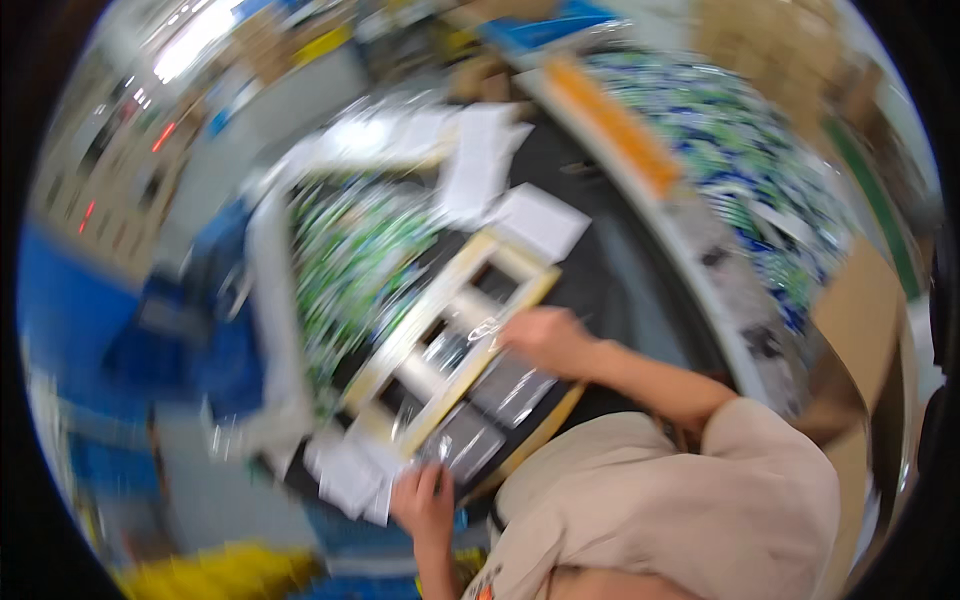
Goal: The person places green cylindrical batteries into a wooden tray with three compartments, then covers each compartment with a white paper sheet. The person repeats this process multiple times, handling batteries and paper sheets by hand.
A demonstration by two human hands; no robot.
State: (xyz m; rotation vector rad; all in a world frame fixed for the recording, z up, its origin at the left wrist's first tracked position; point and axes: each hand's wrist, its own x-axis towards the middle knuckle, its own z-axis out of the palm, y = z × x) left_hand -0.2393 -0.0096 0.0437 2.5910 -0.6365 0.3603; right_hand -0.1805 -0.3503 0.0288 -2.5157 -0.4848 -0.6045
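A cream-coloured frame (462, 308) with several rectangular openings lies slantwise on the dark work table. My right hand (552, 342) is at its near edge, fingers closed together, with shiny clear plastic by the fingertips; what they grip is blurred. Along the near side of the frame lie two flat clear plastic packets (512, 388), looking grey over the dark surface. My left hand (425, 503) is at the table's near left, fingers curled, beside loose white sheets (352, 470); anything in it is hidden.
Beyond the frame sits a heap of green-and-white small packets (355, 250). White papers (475, 165) lie at the far side. Right of the table, past a rail with an orange strip (615, 125), lies a larger green-and-blue heap (725, 135). A cardboard box (860, 325) stands at the right.
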